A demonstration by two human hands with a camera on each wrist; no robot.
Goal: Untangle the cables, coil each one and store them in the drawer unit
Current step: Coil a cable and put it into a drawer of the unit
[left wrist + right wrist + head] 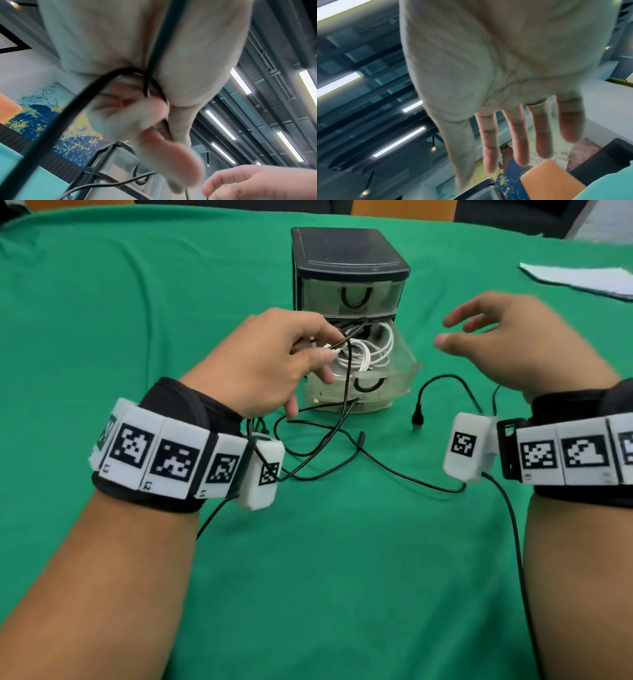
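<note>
A black drawer unit stands on the green cloth, its lower clear drawer pulled open. A coiled white cable lies inside it. My left hand hovers over that drawer and pinches a black cable, which drops to loose tangled loops on the cloth. In the left wrist view this black cable crosses the palm under curled fingers. My right hand hangs to the right of the drawer with spread fingers, holding nothing. A black plug lies below it.
The top drawer of the unit is closed. A white sheet of paper lies at the far right. Green cloth covers the whole table. Thin black leads run from both wrist cameras across the cloth.
</note>
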